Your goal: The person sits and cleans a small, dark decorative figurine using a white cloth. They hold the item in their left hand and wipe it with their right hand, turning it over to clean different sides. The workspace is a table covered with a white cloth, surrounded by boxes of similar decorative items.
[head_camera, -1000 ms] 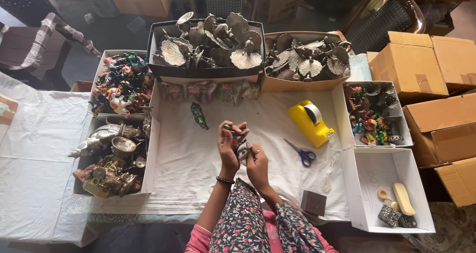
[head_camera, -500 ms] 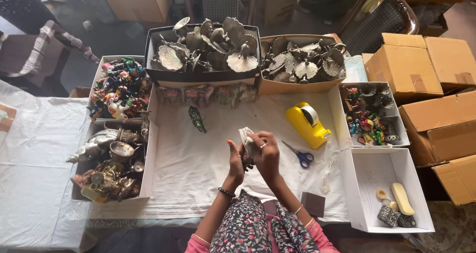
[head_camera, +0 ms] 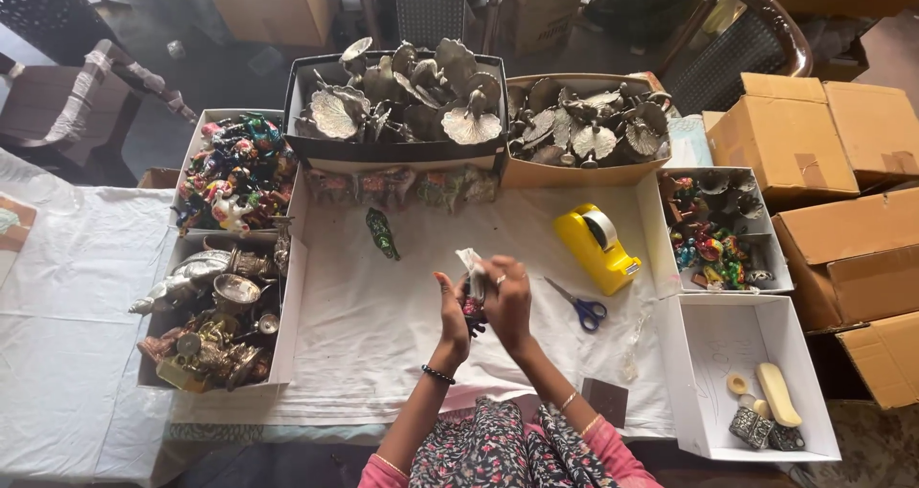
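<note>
Both hands on a small wrapped figurine, mid-counter.

Left hand (head_camera: 453, 308) and right hand (head_camera: 507, 301) meet over the white-clothed counter (head_camera: 383, 354), fingers curled shut round a small dark figurine (head_camera: 472, 313) w/ a strip of pale wrap (head_camera: 470, 262) poking up toward 12 o'clock; long axis approx upright. Right hand grips higher, left cups from 9 o'clock, neither nearer. Blue scissors (head_camera: 580, 306) lie at 3 o'clock, yellow tape dispenser (head_camera: 600, 247) at 2, green figurine (head_camera: 382, 232) at 11. Trays of metal pieces (head_camera: 407, 105) at 12; cardboard boxes (head_camera: 823, 163) far right.
</note>
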